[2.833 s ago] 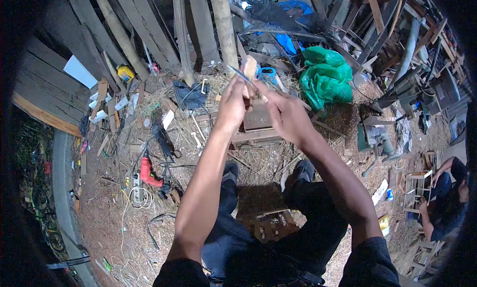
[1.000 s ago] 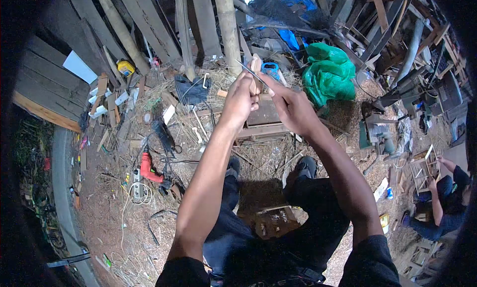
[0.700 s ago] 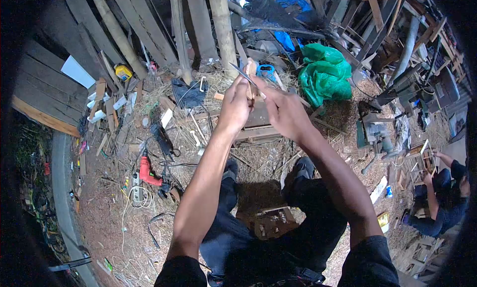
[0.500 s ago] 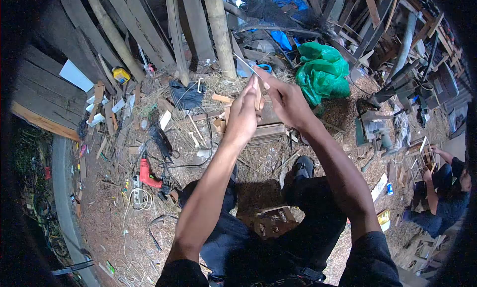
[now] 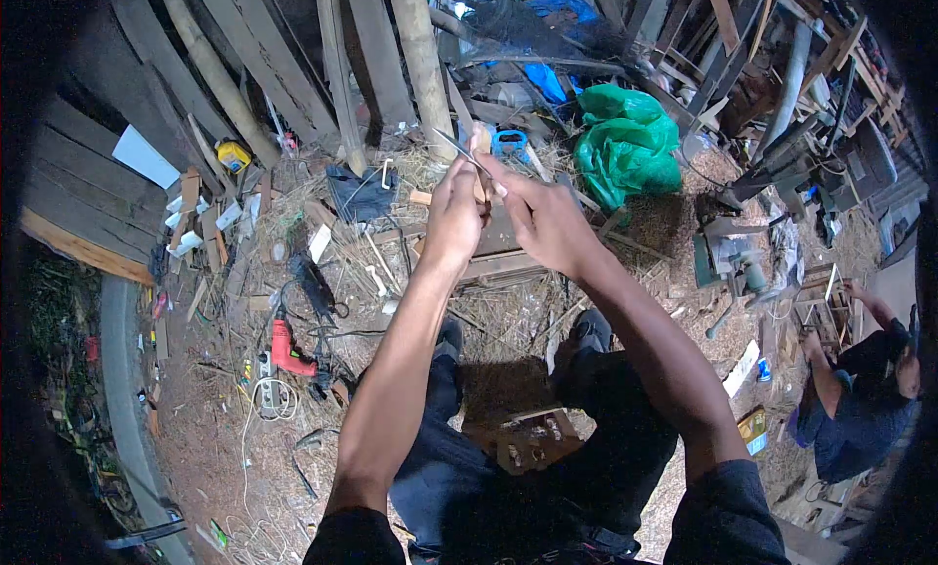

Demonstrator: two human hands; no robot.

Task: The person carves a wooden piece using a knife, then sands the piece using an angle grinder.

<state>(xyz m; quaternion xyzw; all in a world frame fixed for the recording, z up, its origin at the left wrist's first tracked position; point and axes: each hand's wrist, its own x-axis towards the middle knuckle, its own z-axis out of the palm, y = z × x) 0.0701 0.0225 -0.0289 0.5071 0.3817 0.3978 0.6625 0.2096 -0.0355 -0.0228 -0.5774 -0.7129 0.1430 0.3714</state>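
Observation:
In front of me, over the littered ground, my two hands meet. My left hand [image 5: 456, 216] is closed around a small piece of wood [image 5: 481, 139], whose pale end shows above the fingers. My right hand [image 5: 549, 221] is closed on a knife [image 5: 455, 147]; its thin blade points up and left across the wood. The knife's handle is mostly hidden in the fingers. Below the hands, wooden boards [image 5: 501, 264] lie on the ground.
A red power drill [image 5: 291, 350] lies at left beside a power strip [image 5: 267, 389] with a coiled white cord. A green plastic bag [image 5: 628, 145] sits at upper right, near a bench vise [image 5: 747, 262]. Another person [image 5: 865, 394] works at far right.
Both hands have shifted left and slightly down with the knife and wood. The blade now crosses in front of the wood's upper end. The other person's arms and body have shifted slightly.

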